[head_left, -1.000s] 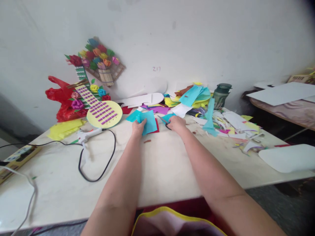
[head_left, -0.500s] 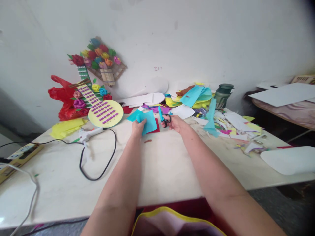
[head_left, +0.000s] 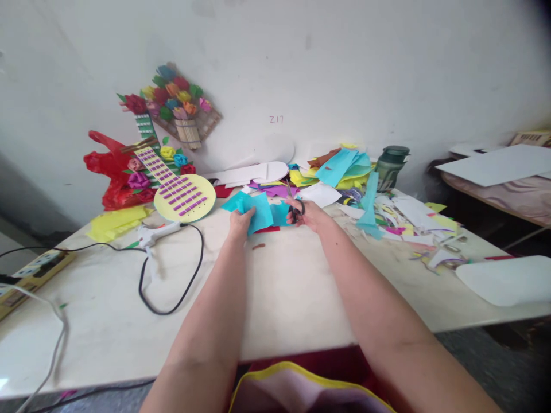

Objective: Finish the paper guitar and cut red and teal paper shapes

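My left hand point(head_left: 241, 221) pinches a sheet of turquoise paper point(head_left: 260, 213) with the thumb on top, over the middle of the table. To its right, my right hand point(head_left: 306, 214) has its fingers through the black handles of a pair of scissors point(head_left: 295, 211), blades pointing away from me. A smaller turquoise paper piece point(head_left: 280, 213) lies between the sheet and the scissors. A strip of red paper point(head_left: 267, 230) peeks out beneath. One small brown scrap point(head_left: 259, 246) rests just nearer to me.
Left stand a yellow paper guitar point(head_left: 185, 198), a white glue gun point(head_left: 159, 234) with a looped black cord, and a power strip point(head_left: 34, 278). Paper scraps point(head_left: 408, 215) and a green bottle point(head_left: 391, 166) are at right. A flower craft point(head_left: 183, 109) leans on the wall.
The smaller turquoise piece, earlier up against the scissor blades, now lies flat over the red paper. My right hand has shifted slightly right; the left hand has barely moved.
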The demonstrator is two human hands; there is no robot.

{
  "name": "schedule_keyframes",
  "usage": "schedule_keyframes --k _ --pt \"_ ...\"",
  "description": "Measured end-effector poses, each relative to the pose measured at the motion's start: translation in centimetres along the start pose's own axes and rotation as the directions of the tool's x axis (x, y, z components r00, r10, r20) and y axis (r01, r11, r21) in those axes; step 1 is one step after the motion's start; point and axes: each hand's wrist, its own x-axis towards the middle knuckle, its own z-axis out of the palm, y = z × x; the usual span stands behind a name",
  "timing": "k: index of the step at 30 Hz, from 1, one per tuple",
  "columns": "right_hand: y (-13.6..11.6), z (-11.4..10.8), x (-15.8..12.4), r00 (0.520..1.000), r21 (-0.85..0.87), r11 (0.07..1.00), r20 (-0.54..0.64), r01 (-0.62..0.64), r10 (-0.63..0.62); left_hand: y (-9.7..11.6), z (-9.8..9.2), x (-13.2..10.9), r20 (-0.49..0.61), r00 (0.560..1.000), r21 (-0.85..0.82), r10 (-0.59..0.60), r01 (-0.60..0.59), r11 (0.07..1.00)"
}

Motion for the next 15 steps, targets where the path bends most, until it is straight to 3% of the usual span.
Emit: schedule_keyframes --k 5,15 --pt "0.6 1.1 0.3 0.997 -0.06 0.997 0.056 0.054 -0.051 0.5 0.1 -0.4 0.003 1.0 -0.056 -0.029 0.029 0.998" --pt "1.4 3.4 0.3 0.996 -0.412 0.907 0.028 0.091 -0.087 0.1 0.0 -0.1 -0.024 1.0 -0.127 0.012 -0.015 0.992"
